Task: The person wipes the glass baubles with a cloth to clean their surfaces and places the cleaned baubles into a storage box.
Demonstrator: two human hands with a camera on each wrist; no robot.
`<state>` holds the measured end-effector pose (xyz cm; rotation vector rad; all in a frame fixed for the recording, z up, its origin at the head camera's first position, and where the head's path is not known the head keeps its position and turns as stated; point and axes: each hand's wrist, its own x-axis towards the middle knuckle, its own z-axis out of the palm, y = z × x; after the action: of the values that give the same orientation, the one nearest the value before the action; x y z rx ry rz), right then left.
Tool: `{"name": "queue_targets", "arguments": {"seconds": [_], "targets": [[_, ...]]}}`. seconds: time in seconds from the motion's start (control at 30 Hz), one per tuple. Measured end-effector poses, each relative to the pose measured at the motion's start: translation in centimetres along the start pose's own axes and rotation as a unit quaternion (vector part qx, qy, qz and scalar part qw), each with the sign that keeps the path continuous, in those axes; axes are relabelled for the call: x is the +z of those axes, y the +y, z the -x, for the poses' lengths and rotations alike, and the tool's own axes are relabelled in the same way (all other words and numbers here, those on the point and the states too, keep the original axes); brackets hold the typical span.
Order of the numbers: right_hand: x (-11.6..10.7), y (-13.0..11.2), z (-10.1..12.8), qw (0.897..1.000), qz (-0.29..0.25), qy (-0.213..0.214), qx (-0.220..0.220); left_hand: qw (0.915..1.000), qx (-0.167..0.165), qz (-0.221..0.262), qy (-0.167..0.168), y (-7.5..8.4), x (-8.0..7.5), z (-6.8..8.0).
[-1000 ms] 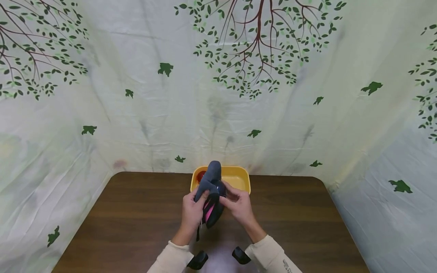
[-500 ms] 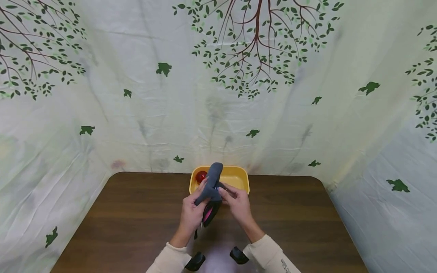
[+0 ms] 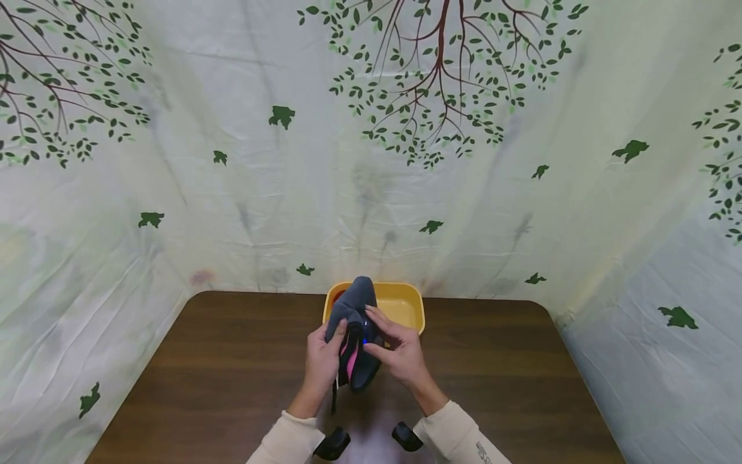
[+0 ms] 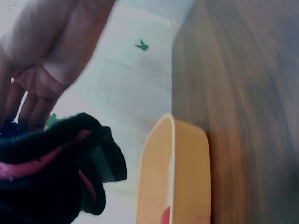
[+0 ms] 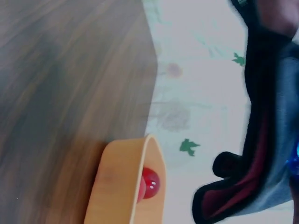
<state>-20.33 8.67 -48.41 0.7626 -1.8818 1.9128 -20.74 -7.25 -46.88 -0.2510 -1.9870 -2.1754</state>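
A dark grey fabric pouch [image 3: 358, 335] with a black rim and pink lining is held up over the brown table [image 3: 232, 361], in front of a yellow tub [image 3: 406, 303]. My left hand [image 3: 324, 357] grips its left edge, fingers curled round the rim. My right hand [image 3: 401, 353] grips the right side, fingers across the top and thumb below. A small blue spot [image 3: 364, 323] shows by the right fingertips. The left wrist view shows the pouch [image 4: 56, 177] below my palm [image 4: 46, 56]. In the right wrist view the pouch [image 5: 271, 140] hangs above the tub [image 5: 121, 186], which holds a red ball [image 5: 150, 183].
The tub stands at the table's far edge against a pale leaf-printed backdrop [image 3: 371, 161] that wraps round three sides. Bare wood lies to the left [image 3: 203, 386] and right [image 3: 510, 374] of my hands. Black wrist mounts [image 3: 333, 443] sit near the front edge.
The pouch has dropped a little and swung left, now hiding the red ball in the head view. My right hand moved from the pouch's top to clasp its side.
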Motion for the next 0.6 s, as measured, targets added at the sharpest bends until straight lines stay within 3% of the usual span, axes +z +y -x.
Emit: {"name": "queue_targets", "arguments": {"seconds": [0.1,0.17,0.27,0.4,0.5,0.6], "targets": [[0.0,0.3,0.1,1.000,0.003,-0.001,-0.017,0.9989,-0.026,0.039,-0.004,0.0,0.2,0.1],[0.1,0.3,0.1,1.000,0.004,0.020,0.014,0.9992,-0.018,0.034,-0.013,-0.1,0.3,0.2],[0.2,0.0,0.0,0.994,0.007,0.064,0.091,0.9991,0.034,-0.001,-0.027,-0.3,0.6,0.6],[0.3,-0.7,-0.6,0.978,0.028,0.099,0.180,0.9915,0.123,-0.028,-0.033,-0.8,0.9,1.0],[0.2,-1.2,-0.9,0.974,0.048,0.081,0.206,0.9876,0.152,-0.025,-0.032,-1.0,0.9,1.1],[-0.4,-1.5,-1.0,0.978,0.028,0.024,0.207,0.9928,0.117,-0.015,-0.021,-0.7,0.7,0.9]]}}
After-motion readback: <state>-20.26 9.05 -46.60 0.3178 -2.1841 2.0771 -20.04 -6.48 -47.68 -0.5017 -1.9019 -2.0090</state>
